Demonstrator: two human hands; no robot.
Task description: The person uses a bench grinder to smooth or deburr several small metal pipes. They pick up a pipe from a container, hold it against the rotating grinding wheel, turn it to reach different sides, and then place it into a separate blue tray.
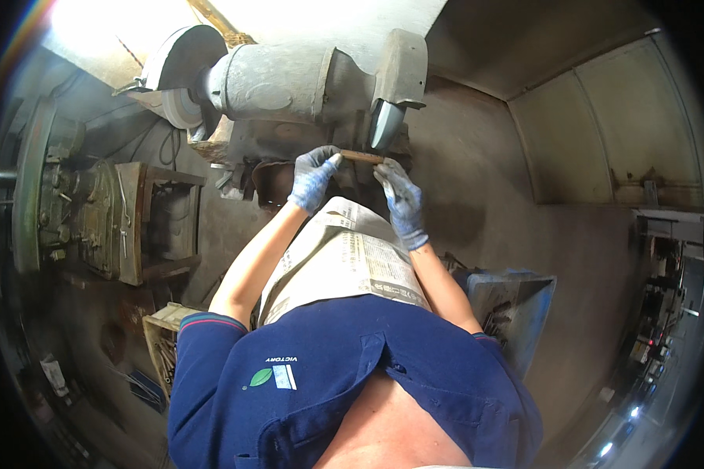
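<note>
A dim workshop with a dusty concrete floor (485, 180) is surrounding a grey bench grinder (289, 78). Gloved fingers of the left hand (313, 178) and right hand (401, 199) are pinching the ends of a short brown metal bar (361, 156), presenting it just below the right grinding wheel (385, 123). Grinding seems underway; steady pressure is needed next.

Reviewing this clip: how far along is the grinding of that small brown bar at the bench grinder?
Done: both gloved hands already grip the brown bar, left hand and right hand at opposite ends. In hand: the bar sits just under the right grinding wheel; contact cannot be confirmed, and no sparks show. Left: how much is ground is too small to tell. The left wheel stands unused.
</note>
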